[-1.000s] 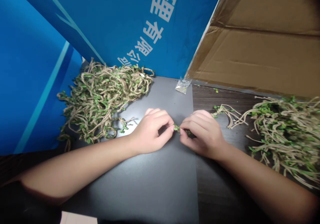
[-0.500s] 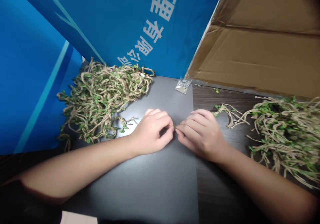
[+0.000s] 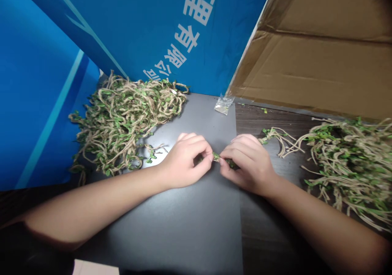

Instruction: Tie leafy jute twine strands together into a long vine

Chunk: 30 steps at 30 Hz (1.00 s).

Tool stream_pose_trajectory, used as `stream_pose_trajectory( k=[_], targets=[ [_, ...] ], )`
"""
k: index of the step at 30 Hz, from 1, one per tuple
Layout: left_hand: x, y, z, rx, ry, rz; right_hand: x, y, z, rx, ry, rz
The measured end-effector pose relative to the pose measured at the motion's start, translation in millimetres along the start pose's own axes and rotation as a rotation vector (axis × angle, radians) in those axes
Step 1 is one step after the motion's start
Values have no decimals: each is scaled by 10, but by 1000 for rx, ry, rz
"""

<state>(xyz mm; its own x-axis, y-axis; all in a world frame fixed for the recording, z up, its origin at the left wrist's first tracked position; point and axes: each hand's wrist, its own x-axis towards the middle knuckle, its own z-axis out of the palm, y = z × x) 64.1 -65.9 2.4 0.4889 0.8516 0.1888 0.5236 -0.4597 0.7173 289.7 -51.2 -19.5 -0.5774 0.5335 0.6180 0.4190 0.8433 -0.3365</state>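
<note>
Between thumb and fingers, my left hand (image 3: 190,160) pinches one end of a short stretch of leafy twine (image 3: 216,157). My right hand (image 3: 249,162) pinches the same twine a little to the right, its fingers curled. Green leaves and tan cord show in the small gap between the fingertips; the rest of the piece is hidden by the hands. Behind my left forearm lies a heap of twine cords with green leaves (image 3: 128,119). To the right of my right hand is a second heap of leafy twine (image 3: 352,164), with loose pale ends.
A small clear plastic packet (image 3: 223,105) lies on the grey mat (image 3: 183,230) by the back wall. A blue printed panel (image 3: 137,30) and a brown cardboard panel (image 3: 330,70) stand behind. Dark wood-grain table (image 3: 263,234) shows to the right. A pale card (image 3: 96,267) sits at the front edge.
My right hand's fingertips have drawn slightly away from the left ones. More of the leafy twine now shows between them. The heaps have not moved.
</note>
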Motion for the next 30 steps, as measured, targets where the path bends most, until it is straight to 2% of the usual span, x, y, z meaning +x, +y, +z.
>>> stream_pose_trajectory(
  k=[5, 11, 17, 25, 30],
  targets=[
    [-4, -10, 8, -7, 1, 30, -8, -1, -2, 42, -11, 23],
    [-32, -21, 32, 83, 22, 48, 21, -15, -34, -153, -78, -77],
    [-37, -21, 41, 129, 18, 56, 44, -21, -38, -196, -124, -160],
    [1, -12, 18, 52, 4, -27, -13, -8, -9, -113, -114, -68],
    [1, -1, 6, 31, 1, -22, -11, -8, 6, -1, -36, -24]
  ],
)
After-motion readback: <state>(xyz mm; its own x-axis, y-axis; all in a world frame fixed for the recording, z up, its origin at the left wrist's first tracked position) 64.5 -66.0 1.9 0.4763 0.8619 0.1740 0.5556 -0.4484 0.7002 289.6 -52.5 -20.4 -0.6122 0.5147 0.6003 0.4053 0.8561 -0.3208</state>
